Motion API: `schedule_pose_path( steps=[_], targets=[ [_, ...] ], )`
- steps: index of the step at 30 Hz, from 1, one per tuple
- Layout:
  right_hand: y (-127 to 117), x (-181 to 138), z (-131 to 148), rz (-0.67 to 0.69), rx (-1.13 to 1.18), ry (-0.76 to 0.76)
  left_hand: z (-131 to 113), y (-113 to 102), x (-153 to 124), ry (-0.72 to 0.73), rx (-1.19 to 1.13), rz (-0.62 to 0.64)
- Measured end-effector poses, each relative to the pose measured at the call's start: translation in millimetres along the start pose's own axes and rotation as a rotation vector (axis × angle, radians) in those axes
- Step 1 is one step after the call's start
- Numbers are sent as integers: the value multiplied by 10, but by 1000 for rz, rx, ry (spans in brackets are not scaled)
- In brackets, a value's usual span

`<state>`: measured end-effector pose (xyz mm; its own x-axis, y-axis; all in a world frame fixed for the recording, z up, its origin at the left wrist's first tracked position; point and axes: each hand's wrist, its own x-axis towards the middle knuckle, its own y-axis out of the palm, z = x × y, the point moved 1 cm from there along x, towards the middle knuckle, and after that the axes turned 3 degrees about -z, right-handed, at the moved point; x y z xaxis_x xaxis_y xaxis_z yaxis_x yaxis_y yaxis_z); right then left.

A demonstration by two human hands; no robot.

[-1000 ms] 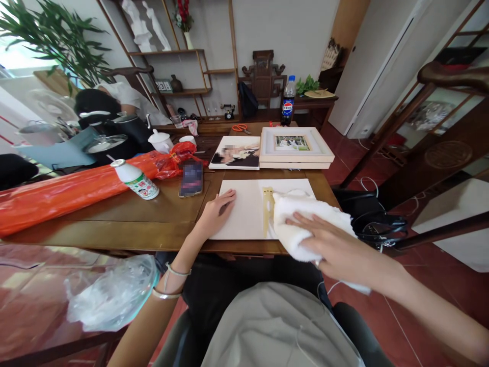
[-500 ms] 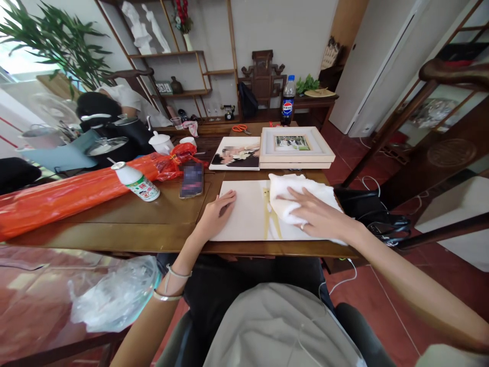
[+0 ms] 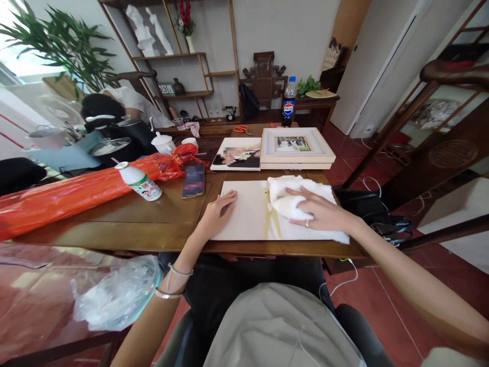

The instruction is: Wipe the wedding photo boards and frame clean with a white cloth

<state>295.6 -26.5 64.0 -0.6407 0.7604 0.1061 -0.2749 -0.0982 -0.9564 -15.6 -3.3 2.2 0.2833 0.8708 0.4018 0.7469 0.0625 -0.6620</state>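
The cloth point(image 3: 279, 198) lies on the board point(image 3: 242, 219), with the frame point(image 3: 322, 145) behind and the phone point(image 3: 193, 179) to the left.

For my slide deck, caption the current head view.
Right hand on a bunched white cloth over a white board, left hand resting at the board's left edge.

In front of me spreads a brown wooden surface point(image 3: 114, 224), with dark red floor tiles point(image 3: 362, 300) below its right edge. Past its far edge I see a plain grey wall point(image 3: 282, 30), an open wood-framed display shelf point(image 3: 170, 55) and, right of that, a carved dark-wood armchair point(image 3: 264, 69). Beyond the far right corner stand a low wooden side table point(image 3: 329, 103) and a pale door point(image 3: 378, 71). Off the far left, daylight glares at a window point(image 3: 15, 56) by a leafy plant point(image 3: 76, 48). A medallion-carved chair point(image 3: 453, 153) stands off to my right.
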Motion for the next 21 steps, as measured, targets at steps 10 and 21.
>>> schedule_pose_path(
  steps=[10, 21],
  targets=[
    [77, 150, 108, -56, -37, -5, 12, 3, -1, 5, -17, -14],
    [229, -71, 653, -12, 36, -63, 4, 2, -5, 1, -9, -6]
  ],
)
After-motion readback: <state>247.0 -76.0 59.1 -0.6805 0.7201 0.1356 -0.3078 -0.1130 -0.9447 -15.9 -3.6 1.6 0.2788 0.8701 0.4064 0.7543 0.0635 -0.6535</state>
